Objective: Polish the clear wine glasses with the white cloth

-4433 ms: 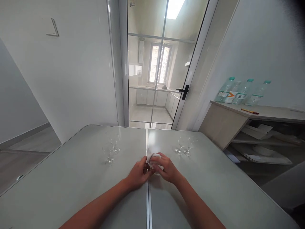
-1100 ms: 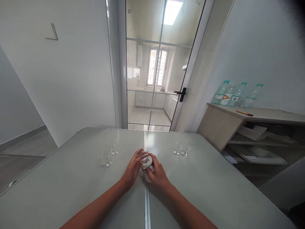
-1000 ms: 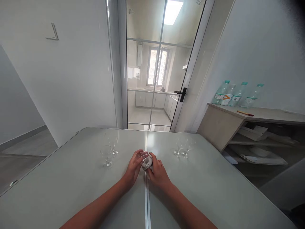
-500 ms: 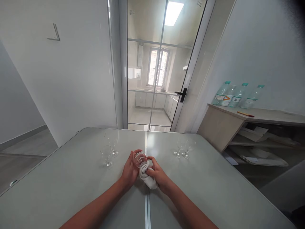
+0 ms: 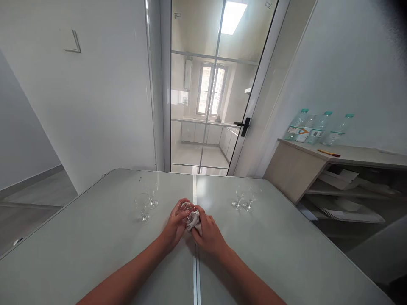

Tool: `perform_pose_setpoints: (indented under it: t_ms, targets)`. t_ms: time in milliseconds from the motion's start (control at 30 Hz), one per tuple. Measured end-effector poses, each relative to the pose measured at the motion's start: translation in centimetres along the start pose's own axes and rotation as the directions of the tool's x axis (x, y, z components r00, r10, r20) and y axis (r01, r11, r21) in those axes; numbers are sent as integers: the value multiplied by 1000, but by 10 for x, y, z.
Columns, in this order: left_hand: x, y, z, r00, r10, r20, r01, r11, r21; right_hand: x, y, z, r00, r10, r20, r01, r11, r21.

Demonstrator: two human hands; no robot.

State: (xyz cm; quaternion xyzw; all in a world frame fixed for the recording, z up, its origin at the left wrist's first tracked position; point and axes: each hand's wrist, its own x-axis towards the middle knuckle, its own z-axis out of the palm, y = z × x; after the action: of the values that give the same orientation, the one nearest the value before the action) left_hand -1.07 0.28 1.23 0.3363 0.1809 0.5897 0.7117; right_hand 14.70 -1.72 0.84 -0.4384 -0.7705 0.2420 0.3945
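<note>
My left hand is wrapped round a small clear stemmed glass held over the middle seam of the grey table. My right hand is closed on a crumpled white cloth that presses against the glass's side. Both hands touch each other around the glass, above the table top. To the left stand two empty stemmed glasses. Another pair of stemmed glasses stands to the right.
A glass door with a black handle lies beyond the table's far edge. At the right a wooden shelf unit carries three water bottles and a pencil; papers lie on its lower shelves.
The cloth hung loose below my right hand half a second ago; now it is bunched up against the glass. Both hands stay together over the seam, turning the glass slightly.
</note>
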Motion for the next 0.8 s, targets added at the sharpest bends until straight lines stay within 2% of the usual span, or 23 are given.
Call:
perform_pose_setpoints:
  t_ms: [67, 100, 200, 267, 333, 400, 467, 533, 600, 633, 700, 767, 800]
  targets:
    - [1, 0, -1, 1000, -12, -15, 12, 1000, -11, 1, 1, 1, 994, 104, 46, -110, 983, 145]
    - [2, 0, -2, 999, -22, -27, 21, 1000, -22, 1, 2, 1, 980, 182, 82, -197, 948, 250]
    - [5, 0, -4, 998, -51, -49, 46, 995, -87, 4, 4, -2, 896, 375, 239, -444, 719, 535]
    - [6, -1, -5, 997, -63, -40, 58, 989, -136, 6, 4, -6, 847, 407, 343, -527, 554, 645]
    - [6, -2, -6, 997, -73, -22, 68, 982, -174, 8, 3, -11, 821, 391, 415, -562, 433, 704]
    - [5, -3, -6, 997, -81, -17, 76, 976, -202, 9, 0, -15, 808, 377, 453, -577, 353, 736]
    - [5, -3, -5, 996, -90, -18, 84, 971, -224, 9, -3, -16, 808, 368, 461, -575, 320, 753]
    - [5, -2, -5, 995, -100, -18, 93, 967, -238, 8, -4, -17, 814, 357, 458, -569, 329, 754]
    - [4, -1, -4, 995, -98, -20, 91, 967, -236, 6, -3, -16, 828, 330, 453, -557, 395, 731]
    - [4, -1, -4, 996, -91, -21, 83, 970, -229, 5, -2, -15, 841, 308, 445, -540, 457, 706]
    - [3, -1, -4, 998, -68, -12, 64, 977, -202, 3, 0, -14, 879, 256, 402, -465, 642, 609]
    - [3, -2, -3, 999, -47, 22, 50, 986, -160, 1, 3, -12, 935, 185, 303, -305, 855, 420]
    - [2, -3, -3, 999, -34, 42, 40, 990, -138, 1, 4, -11, 961, 137, 240, -207, 932, 297]
